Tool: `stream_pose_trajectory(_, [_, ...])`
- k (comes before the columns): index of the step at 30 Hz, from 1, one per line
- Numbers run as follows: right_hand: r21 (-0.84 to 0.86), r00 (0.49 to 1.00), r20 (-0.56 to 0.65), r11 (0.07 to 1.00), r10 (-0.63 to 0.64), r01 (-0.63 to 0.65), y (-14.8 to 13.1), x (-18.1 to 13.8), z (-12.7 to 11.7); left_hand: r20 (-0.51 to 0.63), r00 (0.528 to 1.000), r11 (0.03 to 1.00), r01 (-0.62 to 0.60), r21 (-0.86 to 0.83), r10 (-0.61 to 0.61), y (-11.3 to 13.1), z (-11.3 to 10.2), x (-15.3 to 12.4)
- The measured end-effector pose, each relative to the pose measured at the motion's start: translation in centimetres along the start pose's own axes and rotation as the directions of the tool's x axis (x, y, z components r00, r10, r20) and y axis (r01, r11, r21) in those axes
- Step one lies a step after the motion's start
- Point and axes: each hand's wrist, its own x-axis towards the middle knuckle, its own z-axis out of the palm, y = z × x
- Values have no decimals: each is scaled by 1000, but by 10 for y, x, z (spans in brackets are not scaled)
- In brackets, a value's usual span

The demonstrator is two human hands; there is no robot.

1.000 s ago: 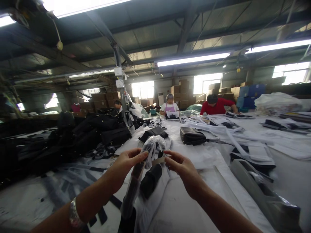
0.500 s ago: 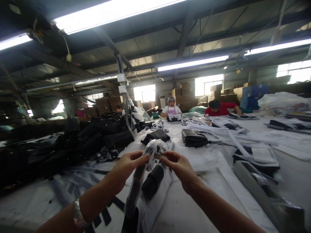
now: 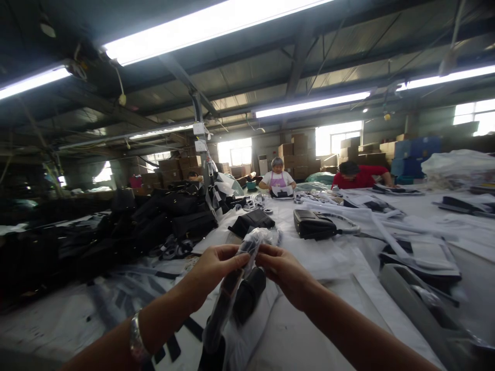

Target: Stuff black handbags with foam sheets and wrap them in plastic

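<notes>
A bag strap [image 3: 253,243] wrapped in clear plastic film is bent over between my two hands. My left hand [image 3: 211,270] is closed, with thumb and fingers pinching the strap's left side. Opposite it, my right hand [image 3: 284,270] pinches the other side; the fingertips are partly hidden by the film. The wrapped strap runs down toward me, and beside it lies a dark rounded piece [image 3: 249,294], apparently part of the same bag, over white sheeting. Just beyond my hands a flat black bag piece [image 3: 252,221] rests on the table.
A black handbag [image 3: 314,224] with a wrapped handle stands farther right. Dark bags form a large pile [image 3: 154,221] at left, with black strips [image 3: 127,293] nearer. A grey tray-like object [image 3: 421,314] lies at right. Two co-workers [image 3: 277,180] sit across the table.
My hands have come closer together, and the strap's wrapped loop looks narrower. The small flat tab at my right fingertips is now hidden. The whole view has shifted slightly.
</notes>
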Motion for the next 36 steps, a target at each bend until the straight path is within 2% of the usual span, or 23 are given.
stream_pose_trajectory(5, [50, 997, -34, 997, -62, 64, -7, -1, 9, 26, 998, 998, -52, 29, 51, -4, 0, 2])
stream_pose_trajectory(10, [51, 994, -23, 993, -110, 111, -17, -11, 12, -22, 997, 996, -79, 37, 80, -8, 4, 0])
stream_pose_trajectory(13, [34, 987, 52, 988, -152, 150, -19, -16, 11, -68, 987, 984, -134, 118, 143, -5, 5, -5])
stream_pose_trajectory(16, [31, 980, 129, 988, -151, 148, -16, -16, 13, -100, 970, 945, -187, 270, 221, -1, 4, -12])
stream_pose_trajectory(20, [8, 990, 121, 997, -78, 77, -8, -13, 16, -53, 962, 872, -220, 438, 269, 5, -1, -19])
stream_pose_trajectory(24, [55, 999, 33, 998, -13, 11, -4, -12, 18, -12, 972, 872, -203, 445, 233, 7, -7, -19])
stream_pose_trajectory(29, [234, 999, -15, 971, 50, -46, -3, -13, 25, 0, 981, 902, -177, 394, 192, 1, -8, -14])
stream_pose_trajectory(33, [215, 990, -117, 975, 75, -48, 0, -12, 32, -57, 982, 947, -156, 280, 178, -6, -7, -9])
stream_pose_trajectory(36, [146, 988, -153, 989, 33, -11, 1, -11, 33, -118, 987, 989, -95, 115, 109, -13, -8, -7])
